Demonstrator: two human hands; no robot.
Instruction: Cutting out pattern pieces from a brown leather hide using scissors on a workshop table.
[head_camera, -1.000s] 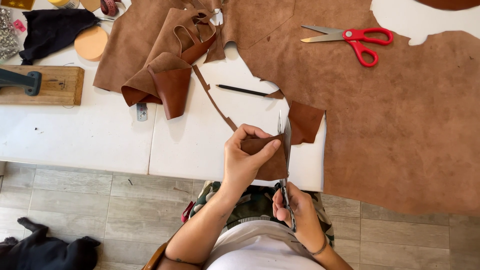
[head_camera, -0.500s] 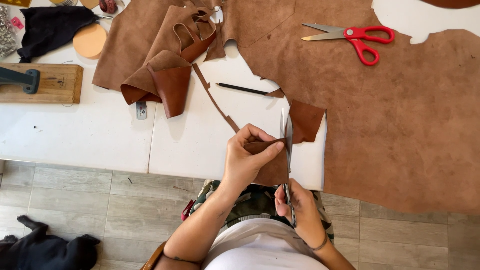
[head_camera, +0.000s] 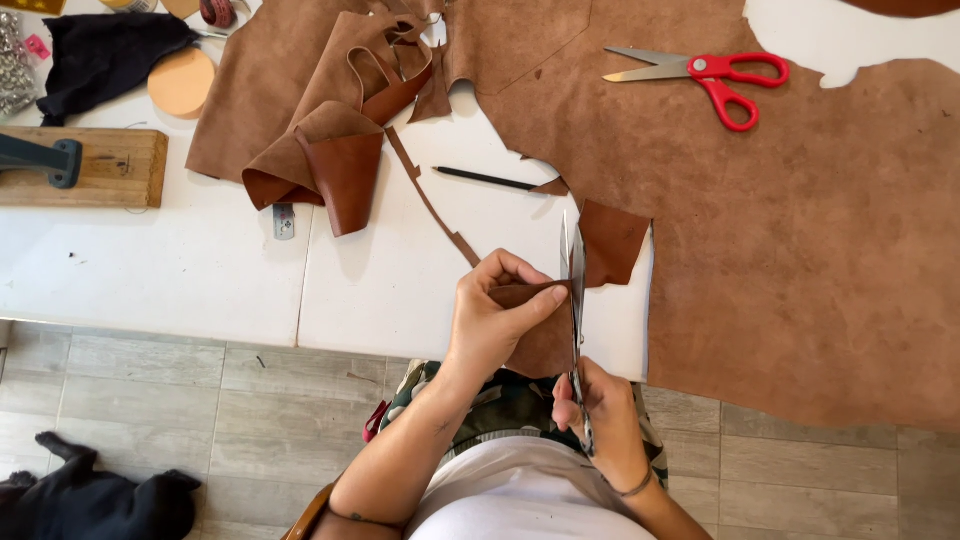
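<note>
My left hand pinches a small brown leather piece at the white table's front edge. My right hand grips the handles of long metal shears, whose blades point away from me and run along the right side of that piece. Just beyond the blade tips, a folded flap of the large brown leather hide curls up.
Red-handled scissors lie on the hide at the back. A black pencil and a thin leather strip lie mid-table. Folded leather scraps, a wooden block, black cloth sit left. A black animal lies on the floor.
The shears have edged slightly forward along the leather piece; my left hand has kept its pinch, and the view shifted a little.
</note>
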